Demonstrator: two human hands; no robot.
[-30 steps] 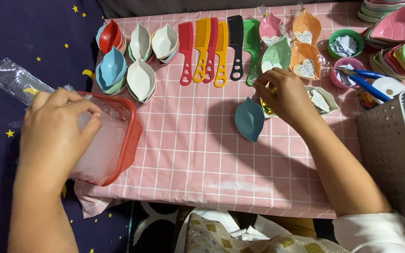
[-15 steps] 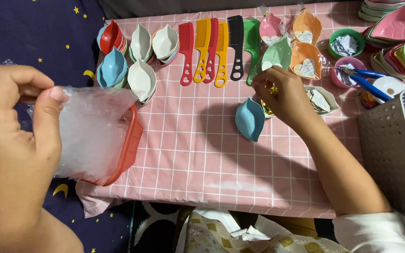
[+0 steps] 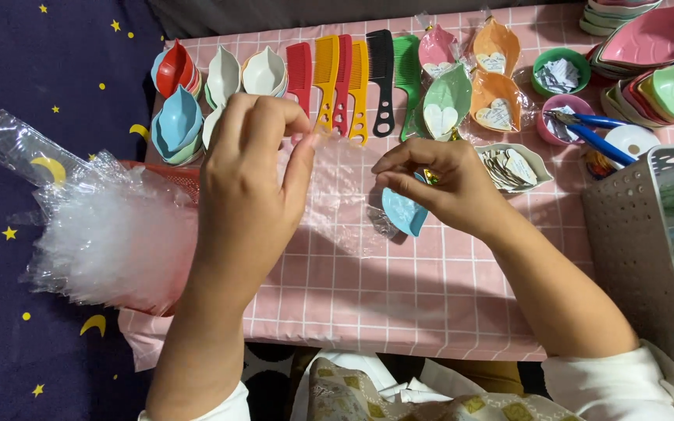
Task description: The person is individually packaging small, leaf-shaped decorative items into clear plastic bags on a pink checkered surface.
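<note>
Over the pink checked table, the left hand pinches a clear plastic bag, while the right hand grips a blue leaf-shaped dish beside it; spreading the bag's mouth wide would likely help.

We see only part of the red basket: the heap of clear bags covers nearly all of it. Beside that basket, our left hand hides the white leaf dish in the lower stack and the top edge of the clear bag. Further from the basket, our right hand covers part of the blue leaf dish and something small and shiny, perhaps gold, too small to tell. The grey crate is cut off by the frame's edge.
</note>
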